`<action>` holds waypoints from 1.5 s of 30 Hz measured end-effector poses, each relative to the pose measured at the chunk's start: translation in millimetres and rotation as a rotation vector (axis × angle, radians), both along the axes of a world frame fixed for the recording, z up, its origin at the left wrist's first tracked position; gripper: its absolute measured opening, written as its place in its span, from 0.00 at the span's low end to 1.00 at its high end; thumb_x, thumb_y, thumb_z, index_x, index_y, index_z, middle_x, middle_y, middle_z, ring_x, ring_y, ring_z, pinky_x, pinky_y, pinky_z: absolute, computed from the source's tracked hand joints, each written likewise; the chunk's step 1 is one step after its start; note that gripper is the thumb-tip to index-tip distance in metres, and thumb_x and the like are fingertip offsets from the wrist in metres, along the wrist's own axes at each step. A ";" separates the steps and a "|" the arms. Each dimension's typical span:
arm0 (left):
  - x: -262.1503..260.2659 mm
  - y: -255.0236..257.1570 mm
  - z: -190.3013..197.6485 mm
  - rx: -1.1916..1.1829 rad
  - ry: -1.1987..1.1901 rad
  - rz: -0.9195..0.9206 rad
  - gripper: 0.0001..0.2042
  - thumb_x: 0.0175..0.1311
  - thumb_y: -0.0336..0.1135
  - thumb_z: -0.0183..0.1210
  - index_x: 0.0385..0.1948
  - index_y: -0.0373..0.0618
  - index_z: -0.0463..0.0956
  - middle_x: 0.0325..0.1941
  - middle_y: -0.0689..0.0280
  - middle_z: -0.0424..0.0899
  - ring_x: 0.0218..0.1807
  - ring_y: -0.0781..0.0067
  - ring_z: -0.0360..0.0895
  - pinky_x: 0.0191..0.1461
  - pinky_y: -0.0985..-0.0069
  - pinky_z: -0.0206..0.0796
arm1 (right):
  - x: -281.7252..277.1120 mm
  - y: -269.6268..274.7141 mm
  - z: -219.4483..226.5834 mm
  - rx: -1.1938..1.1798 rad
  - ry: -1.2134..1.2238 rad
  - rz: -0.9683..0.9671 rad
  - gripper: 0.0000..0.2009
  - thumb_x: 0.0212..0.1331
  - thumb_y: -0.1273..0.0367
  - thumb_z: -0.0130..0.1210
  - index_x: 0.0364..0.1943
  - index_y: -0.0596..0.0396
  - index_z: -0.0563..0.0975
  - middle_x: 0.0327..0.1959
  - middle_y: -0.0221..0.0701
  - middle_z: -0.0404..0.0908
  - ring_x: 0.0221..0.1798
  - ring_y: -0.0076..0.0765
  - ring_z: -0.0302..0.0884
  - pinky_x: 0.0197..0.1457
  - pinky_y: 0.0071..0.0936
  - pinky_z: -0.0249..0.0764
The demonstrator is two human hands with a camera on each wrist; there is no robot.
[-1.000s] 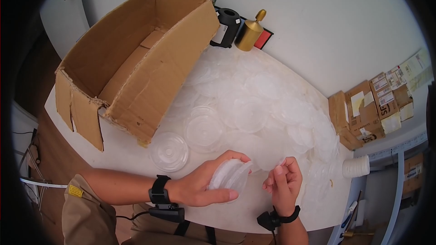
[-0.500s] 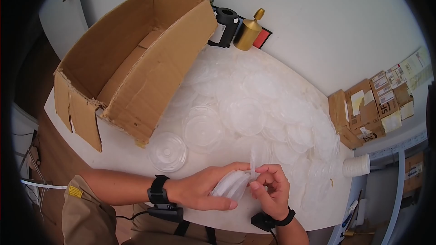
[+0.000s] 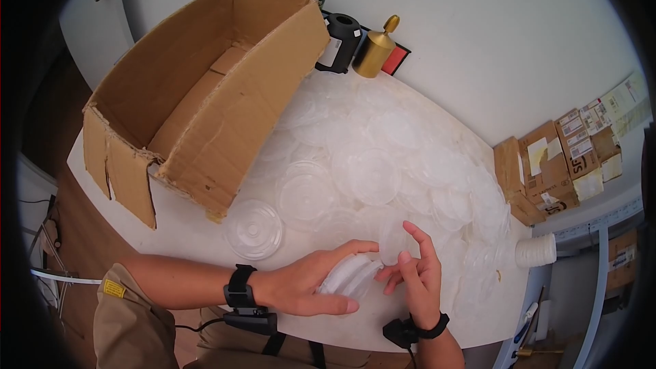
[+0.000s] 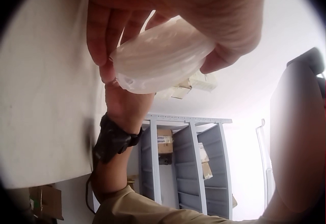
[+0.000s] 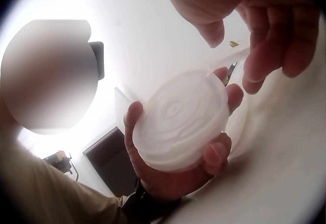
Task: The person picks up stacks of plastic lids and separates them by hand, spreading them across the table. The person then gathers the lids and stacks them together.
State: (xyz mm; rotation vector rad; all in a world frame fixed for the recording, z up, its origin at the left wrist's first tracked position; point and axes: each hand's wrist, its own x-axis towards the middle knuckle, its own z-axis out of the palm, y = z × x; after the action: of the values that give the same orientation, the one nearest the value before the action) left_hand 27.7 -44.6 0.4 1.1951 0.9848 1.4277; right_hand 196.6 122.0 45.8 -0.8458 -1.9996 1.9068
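The left hand [image 3: 307, 285] grips a stack of translucent lids [image 3: 347, 277] above the white table [image 3: 188, 232]. The right hand [image 3: 422, 283] is spread beside a separate lid [image 3: 391, 240]; contact cannot be confirmed. Step appears to be stacking; next move calls for aligned rims.

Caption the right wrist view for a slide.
Left grip holding a stack of translucent plastic lids, with the right grip at upper right.

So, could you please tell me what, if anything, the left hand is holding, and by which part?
The left hand grips a stack of translucent round lids around their outer edges.
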 end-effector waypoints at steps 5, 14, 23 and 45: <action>1.1 1.4 1.6 -0.001 -0.032 -0.001 0.38 0.65 0.42 0.64 0.72 0.40 0.53 0.49 0.57 0.77 0.46 0.70 0.77 0.50 0.72 0.70 | -1.4 -4.6 -2.5 0.010 0.009 0.033 0.31 0.75 0.64 0.51 0.75 0.62 0.55 0.32 0.38 0.86 0.30 0.26 0.81 0.35 0.20 0.77; -3.3 -0.2 8.7 -0.142 -0.091 -0.108 0.39 0.64 0.40 0.65 0.74 0.42 0.54 0.63 0.60 0.73 0.62 0.68 0.71 0.66 0.70 0.64 | 7.1 3.2 -16.2 0.146 0.246 -0.129 0.19 0.75 0.62 0.51 0.60 0.61 0.68 0.49 0.37 0.77 0.33 0.25 0.81 0.37 0.23 0.78; -1.6 -0.3 8.4 -0.135 -0.021 -0.076 0.34 0.63 0.40 0.66 0.69 0.43 0.60 0.62 0.61 0.74 0.62 0.68 0.71 0.66 0.69 0.63 | 6.4 57.8 11.0 0.353 0.436 -0.551 0.27 0.77 0.57 0.43 0.72 0.56 0.61 0.73 0.42 0.62 0.43 0.33 0.84 0.33 0.21 0.81; 6.4 5.2 1.1 0.025 0.078 0.083 0.34 0.62 0.49 0.69 0.64 0.43 0.62 0.47 0.57 0.79 0.47 0.68 0.77 0.49 0.72 0.69 | 2.4 2.8 -4.9 0.548 0.284 0.350 0.24 0.56 0.77 0.66 0.59 0.59 0.76 0.59 0.44 0.73 0.35 0.28 0.80 0.36 0.23 0.79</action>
State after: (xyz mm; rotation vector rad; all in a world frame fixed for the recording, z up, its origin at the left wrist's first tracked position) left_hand 34.2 -39.4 1.5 1.2494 1.0838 1.4709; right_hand 199.0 124.8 40.9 -0.0843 -2.4079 1.3904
